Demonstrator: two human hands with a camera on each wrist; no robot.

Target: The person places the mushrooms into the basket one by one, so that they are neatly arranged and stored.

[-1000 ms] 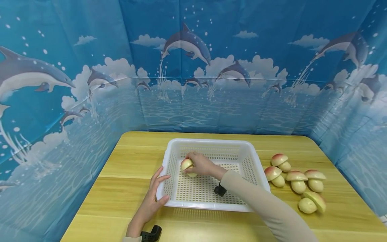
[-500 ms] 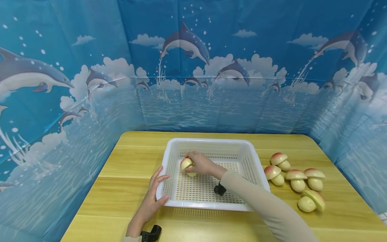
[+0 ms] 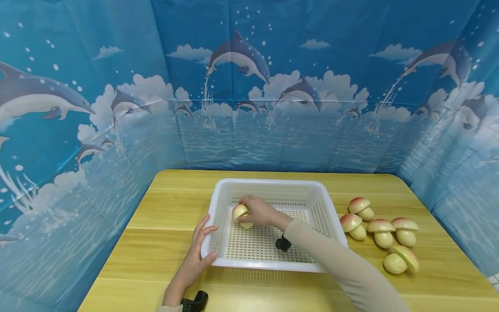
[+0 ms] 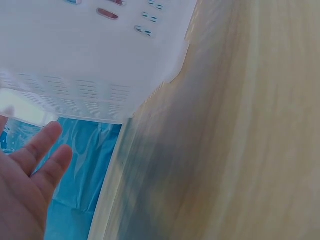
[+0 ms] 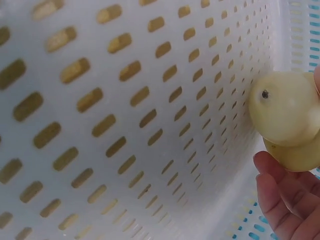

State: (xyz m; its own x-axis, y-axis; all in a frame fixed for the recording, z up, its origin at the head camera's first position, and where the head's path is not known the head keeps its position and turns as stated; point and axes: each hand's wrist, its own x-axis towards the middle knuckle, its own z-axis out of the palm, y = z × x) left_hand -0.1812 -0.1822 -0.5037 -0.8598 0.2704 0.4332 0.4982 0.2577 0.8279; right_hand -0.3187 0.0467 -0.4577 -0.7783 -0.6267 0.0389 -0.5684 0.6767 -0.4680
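A yellow wood-grain table (image 3: 156, 247) spans the lower frame; a blue dolphin-printed curtain (image 3: 234, 147) hangs across the top; in the white basket (image 3: 269, 264), lower centre, the right hand (image 3: 259, 211) grips a pale mushroom (image 3: 239, 211); the left hand (image 3: 195, 255), fingers spread, touches the basket's left rim; other mushrooms (image 3: 381, 225) lie lower right.

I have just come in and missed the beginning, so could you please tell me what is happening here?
A person is at a table, working with both bare hands. The right hand holds a mushroom-shaped piece inside a white basket, toward its left side. The left hand is at the basket's left edge. At least five similar pieces lie on the table, to the right of the basket.
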